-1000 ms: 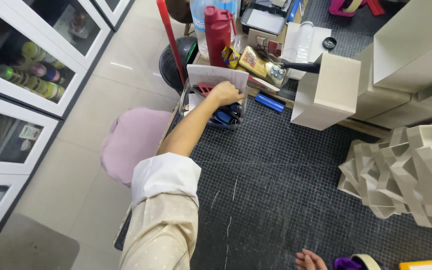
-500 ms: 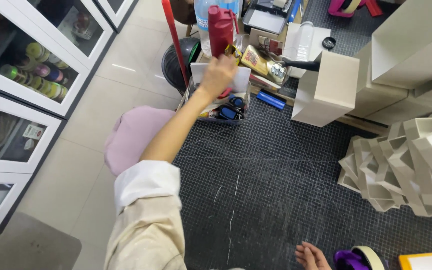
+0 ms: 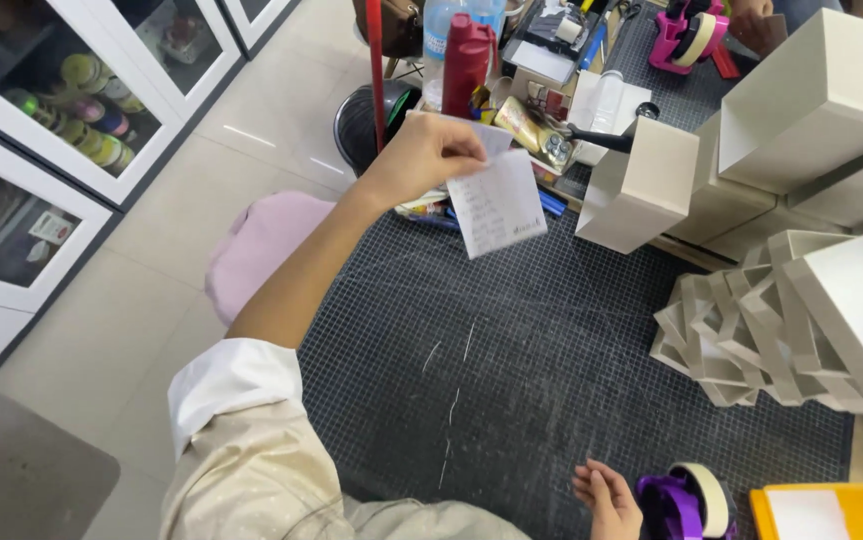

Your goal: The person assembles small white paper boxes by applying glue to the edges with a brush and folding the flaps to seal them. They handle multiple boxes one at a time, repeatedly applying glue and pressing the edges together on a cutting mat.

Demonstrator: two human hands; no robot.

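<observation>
We see the dark gridded mat covering the desk, with grey folded cardboard boxes stacked along its right edge and more at the far right corner. Beyond the far edge stand a clear plastic water bottle and a red flask. Our left hand is raised over the far edge, its fingers pinching a small white handwritten paper slip that hangs down above the mat. Our right hand rests open on the near edge, just beside a purple tape dispenser and near an orange plastic tray
</observation>
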